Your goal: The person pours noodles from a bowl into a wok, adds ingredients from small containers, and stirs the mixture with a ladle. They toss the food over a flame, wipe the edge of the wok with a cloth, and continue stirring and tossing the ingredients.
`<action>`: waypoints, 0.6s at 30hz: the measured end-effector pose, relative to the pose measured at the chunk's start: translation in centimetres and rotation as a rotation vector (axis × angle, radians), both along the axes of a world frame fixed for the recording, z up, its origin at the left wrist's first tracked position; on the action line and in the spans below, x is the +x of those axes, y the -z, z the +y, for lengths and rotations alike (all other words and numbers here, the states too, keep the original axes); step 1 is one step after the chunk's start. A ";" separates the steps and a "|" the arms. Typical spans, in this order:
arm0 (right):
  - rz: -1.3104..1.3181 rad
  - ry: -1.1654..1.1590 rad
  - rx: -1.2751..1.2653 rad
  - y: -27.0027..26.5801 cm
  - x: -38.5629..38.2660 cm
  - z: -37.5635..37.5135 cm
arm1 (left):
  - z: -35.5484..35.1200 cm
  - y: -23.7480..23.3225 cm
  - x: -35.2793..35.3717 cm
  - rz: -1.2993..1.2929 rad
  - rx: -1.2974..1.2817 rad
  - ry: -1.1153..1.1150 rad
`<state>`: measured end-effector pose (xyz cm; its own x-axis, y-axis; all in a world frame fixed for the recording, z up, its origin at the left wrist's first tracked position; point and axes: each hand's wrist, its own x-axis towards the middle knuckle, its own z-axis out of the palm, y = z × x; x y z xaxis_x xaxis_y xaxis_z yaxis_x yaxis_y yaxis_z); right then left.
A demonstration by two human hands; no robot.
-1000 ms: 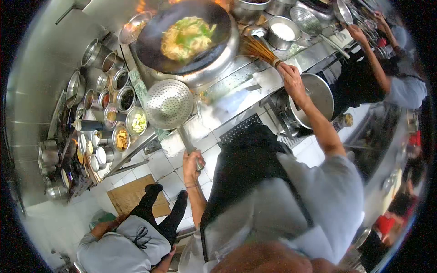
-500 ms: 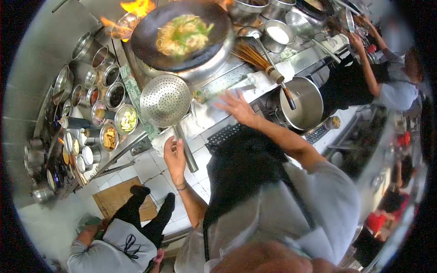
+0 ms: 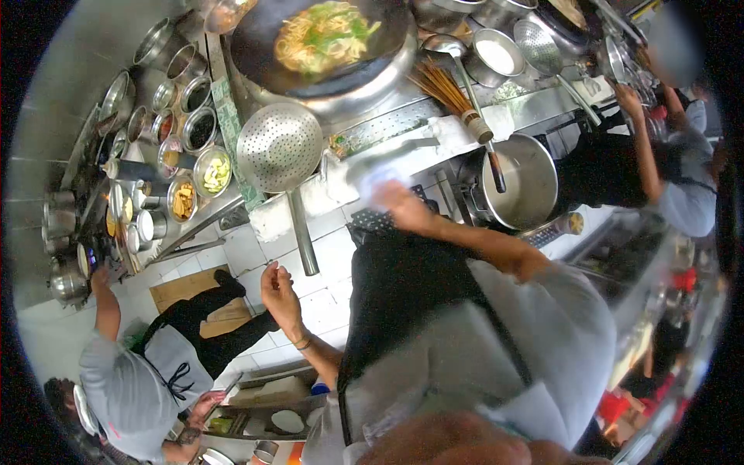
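My right hand, blurred by motion, is at the front edge of the stove counter with a whitish cloth at its fingers. My left hand hangs over the floor, empty, its fingers loosely curled and apart. Just above it is the handle of a perforated strainer, which rests across the counter edge. Behind the strainer, a dark wok holds noodles with green vegetables.
Several bowls of ingredients, such as chopped greens, stand at left. A bamboo brush lies by a ladle handle over a large steel pot. One co-worker is at lower left, another at right.
My right hand has drawn back slightly with the whitish cloth. My left hand has lowered away from the strainer handle. Flames beside the wok are gone; the lower-left co-worker has shifted.
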<state>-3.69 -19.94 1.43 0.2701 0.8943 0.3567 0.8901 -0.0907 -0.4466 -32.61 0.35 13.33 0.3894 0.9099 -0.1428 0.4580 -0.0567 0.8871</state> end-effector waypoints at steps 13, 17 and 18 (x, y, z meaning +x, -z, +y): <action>0.353 -0.260 -0.147 -5.8 12.9 11.4 | -7.4 -4.5 10.2 -0.089 0.054 0.210; 0.361 -0.436 -0.598 -6.3 14.9 10.5 | -8.9 -4.7 9.0 0.045 0.078 0.228; 0.261 -0.491 -0.643 -6.5 16.6 9.1 | -9.3 -4.4 8.6 0.030 0.062 0.180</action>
<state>12.93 -10.80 7.90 -0.1989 0.9388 -0.2812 0.7707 -0.0274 -0.6366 -24.04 -8.96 17.69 0.5431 0.8334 -0.1028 0.4615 -0.1940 0.8657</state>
